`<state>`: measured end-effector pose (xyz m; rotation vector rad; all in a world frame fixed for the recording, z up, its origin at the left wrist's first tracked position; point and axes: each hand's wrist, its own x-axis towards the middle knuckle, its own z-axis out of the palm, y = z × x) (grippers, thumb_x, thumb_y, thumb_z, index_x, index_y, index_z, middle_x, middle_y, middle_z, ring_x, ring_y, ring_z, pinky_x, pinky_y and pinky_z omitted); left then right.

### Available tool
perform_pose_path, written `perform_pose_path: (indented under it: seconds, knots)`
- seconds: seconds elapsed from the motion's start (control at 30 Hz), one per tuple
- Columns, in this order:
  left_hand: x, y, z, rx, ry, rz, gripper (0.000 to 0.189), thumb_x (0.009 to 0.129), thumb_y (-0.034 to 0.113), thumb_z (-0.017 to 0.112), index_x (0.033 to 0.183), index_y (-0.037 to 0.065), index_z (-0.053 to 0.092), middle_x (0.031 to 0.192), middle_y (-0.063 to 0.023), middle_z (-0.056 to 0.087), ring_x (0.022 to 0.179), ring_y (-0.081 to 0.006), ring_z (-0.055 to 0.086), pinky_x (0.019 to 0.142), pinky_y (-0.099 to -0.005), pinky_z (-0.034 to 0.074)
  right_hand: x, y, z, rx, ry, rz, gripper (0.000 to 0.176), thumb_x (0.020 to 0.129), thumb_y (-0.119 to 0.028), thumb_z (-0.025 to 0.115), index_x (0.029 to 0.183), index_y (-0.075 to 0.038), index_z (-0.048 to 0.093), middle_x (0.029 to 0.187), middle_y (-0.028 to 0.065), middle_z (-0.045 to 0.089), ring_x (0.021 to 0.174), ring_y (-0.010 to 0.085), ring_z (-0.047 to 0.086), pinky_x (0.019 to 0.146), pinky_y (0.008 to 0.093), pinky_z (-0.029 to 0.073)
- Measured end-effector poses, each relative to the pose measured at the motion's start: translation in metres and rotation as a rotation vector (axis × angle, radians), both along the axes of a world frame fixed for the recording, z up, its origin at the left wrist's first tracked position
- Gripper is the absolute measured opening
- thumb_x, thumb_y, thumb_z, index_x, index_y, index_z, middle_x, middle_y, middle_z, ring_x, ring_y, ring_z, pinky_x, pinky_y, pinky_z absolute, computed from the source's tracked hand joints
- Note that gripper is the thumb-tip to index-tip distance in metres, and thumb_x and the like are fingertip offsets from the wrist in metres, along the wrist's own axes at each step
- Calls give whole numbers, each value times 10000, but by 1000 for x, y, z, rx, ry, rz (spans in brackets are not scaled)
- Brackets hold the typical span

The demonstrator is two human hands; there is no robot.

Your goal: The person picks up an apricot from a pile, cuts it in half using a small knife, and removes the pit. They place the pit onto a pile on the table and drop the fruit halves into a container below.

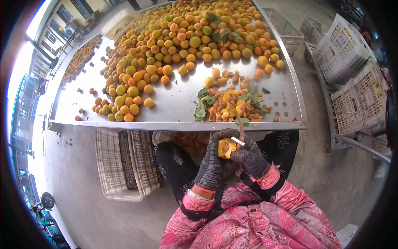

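Just past the metal table's (174, 124) front edge, both my hands, in dark knitted gloves, come together. My left hand (210, 159) is closed around a yellow apricot (226, 147), which is cut open with a brown pit showing inside. My right hand (252, 158) grips a small metal tool (237, 141), its bright shaft across the fruit; a thin curved brownish piece (240, 123) rises beside it. The right fingers also touch the apricot, and the rest of the tool is hidden in the glove. Beyond my hands lies a pile of pits and apricot scraps (232, 108) with green leaves (202, 112).
Whole apricots (178, 39) cover much of the table's far side. A pale container (119, 24) stands at the far left. Beneath the front edge are plastic crates (124, 166) and an orange heap (190, 143). Stacked white crates (352, 79) stand at right, near a metal rail (362, 147).
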<state>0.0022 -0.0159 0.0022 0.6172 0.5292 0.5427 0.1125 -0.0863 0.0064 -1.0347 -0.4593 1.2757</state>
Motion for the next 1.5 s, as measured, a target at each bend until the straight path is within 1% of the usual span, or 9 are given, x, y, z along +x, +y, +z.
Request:
perform_pose_path:
  seconds: [0.07, 0.1, 0.27, 0.33, 0.43, 0.57, 0.63, 0.83, 1.5]
  knots:
    - [6, -4, 13, 665, 207, 54, 325, 919, 228, 469, 1193, 54, 444, 1092, -99, 528, 978, -186, 536, 829, -301, 470, 6, -4, -3, 61, 32, 15, 466, 735, -67, 617, 1183, -53, 490, 951, 4, 571, 729, 47, 524, 610, 185, 448]
    - [6, -7, 6, -163, 67, 112, 376, 913, 312, 474, 1190, 58, 448, 1091, -95, 527, 996, -184, 531, 838, -299, 468, 10, -5, -2, 22, -44, 5, 451, 749, -62, 610, 1184, -51, 489, 955, 3, 570, 737, 54, 528, 617, 190, 450]
    - [8, -17, -13, 102, 194, 193, 407, 898, 365, 487, 1172, 64, 462, 1076, -97, 533, 973, -192, 541, 837, -323, 475, 13, 1, -15, 59, -197, -117, 404, 794, -32, 568, 1188, -47, 482, 970, 2, 567, 768, 68, 532, 644, 200, 453]
    - [16, -14, -6, -279, 1, 342, 375, 894, 350, 500, 1138, 66, 474, 1051, -103, 538, 942, -201, 549, 825, -333, 481, 13, 6, -11, 202, -1043, -272, 382, 819, -34, 545, 1194, -44, 471, 926, 37, 581, 719, 98, 554, 601, 214, 467]
    - [19, -15, 10, -272, -57, 317, 309, 918, 254, 450, 1149, 49, 455, 1032, -88, 528, 930, -188, 525, 859, -303, 441, 18, -1, 26, 144, 91, -329, 320, 836, -63, 539, 1152, -40, 493, 806, 81, 587, 557, 134, 550, 474, 245, 456]
    - [18, -13, -1, -310, -126, 135, 308, 909, 214, 462, 1167, 51, 422, 1037, -95, 519, 907, -206, 541, 846, -335, 463, 40, -7, 23, 276, -372, -411, 173, 882, -144, 472, 925, 16, 520, 597, 52, 475, 414, 152, 457, 395, 256, 401]
    - [28, -24, -9, 525, 182, 201, 402, 872, 404, 512, 1066, 53, 492, 990, -103, 548, 942, -220, 533, 838, -364, 460, 38, -2, 48, 413, -104, -468, 215, 883, -145, 463, 1015, 22, 492, 571, 47, 449, 372, 140, 406, 362, 260, 365]
    - [35, -29, 2, -562, -255, 37, 440, 878, 427, 486, 1102, 50, 447, 1060, -112, 524, 987, -216, 507, 936, -358, 391, 41, 9, 71, 620, 114, -635, 314, 874, -108, 445, 1173, -18, 423, 459, 30, 345, 280, 125, 276, 289, 273, 276]
    - [41, -45, 28, -188, 49, 136, 382, 938, 364, 379, 1047, 16, 494, 893, -88, 564, 778, -151, 567, 689, -262, 485, 40, 7, 48, 544, -17, -608, 263, 834, -163, 508, 1080, -70, 488, 490, 16, 367, 336, 128, 327, 347, 265, 312]
